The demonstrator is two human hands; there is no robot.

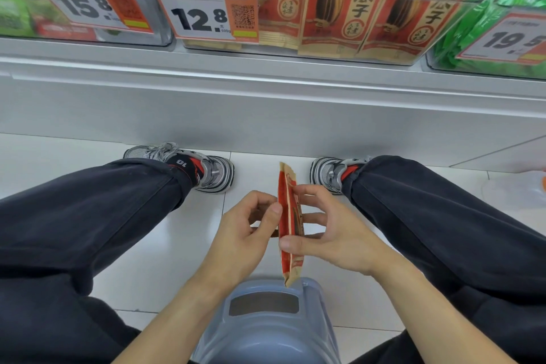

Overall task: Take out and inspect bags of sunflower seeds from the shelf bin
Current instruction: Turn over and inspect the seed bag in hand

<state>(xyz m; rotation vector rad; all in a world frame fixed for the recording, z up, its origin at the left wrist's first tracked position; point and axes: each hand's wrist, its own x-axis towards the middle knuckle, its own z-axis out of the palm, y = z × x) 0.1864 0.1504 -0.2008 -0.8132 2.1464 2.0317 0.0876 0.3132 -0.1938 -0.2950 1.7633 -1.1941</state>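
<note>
I hold one red and tan bag of sunflower seeds (288, 213) edge-on between my knees, low above the floor. My left hand (245, 233) pinches its left face with thumb and curled fingers. My right hand (331, 233) grips the right side, thumb at the front and fingers behind. Up on the shelf, the clear plastic bin (339, 21) holds several more upright bags of the same kind (331, 6), with a 12.8 price tag (206, 13) on its front.
A grey-blue plastic stool (266, 322) sits under me. My legs in dark trousers and grey sneakers flank the hands. Neighbouring bins hold green packets at left (17, 6) and right (484, 26). The white shelf base (266, 109) and tiled floor lie ahead.
</note>
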